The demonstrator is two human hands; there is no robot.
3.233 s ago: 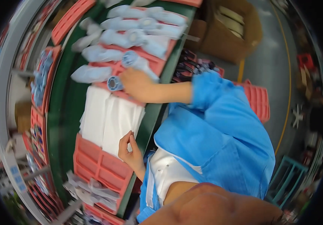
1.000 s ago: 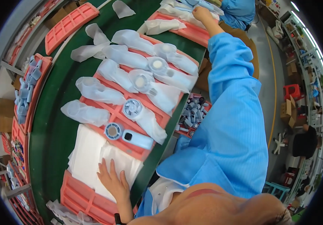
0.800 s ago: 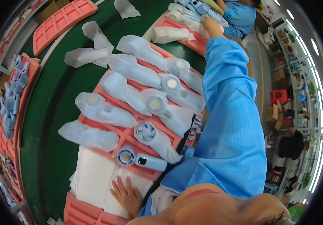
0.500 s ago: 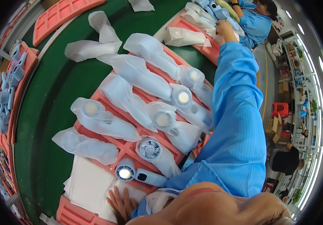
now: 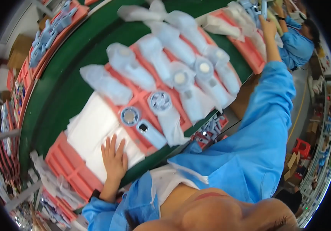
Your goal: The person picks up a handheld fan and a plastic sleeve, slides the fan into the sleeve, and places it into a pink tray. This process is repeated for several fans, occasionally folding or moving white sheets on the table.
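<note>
My left hand (image 5: 114, 158) lies flat with fingers spread on a stack of thin white bags (image 5: 92, 125). Beside it, on the pink tray (image 5: 134, 136), rests an unwrapped light blue handheld fan (image 5: 150, 133) with a round head. Farther along lie several similar fans in translucent white sleeves, one with its fan head (image 5: 160, 101) showing. At the far right, my right arm is stretched out and my right hand (image 5: 268, 30) is closed on a light blue handheld fan (image 5: 264, 8), partly hidden by the fingers, above other blue fans (image 5: 248, 7).
A second pink tray (image 5: 256, 57) with white sleeves sits under my right arm. The green work surface (image 5: 69, 79) curves along the left, with a pink tray of blue parts (image 5: 50, 38) beyond it. A person in blue (image 5: 298, 46) works at the far right.
The view has turned, so the trays sit differently in it. My right hand has closed on a fan and raised it slightly from the pile. The left hand still rests on the bags.
</note>
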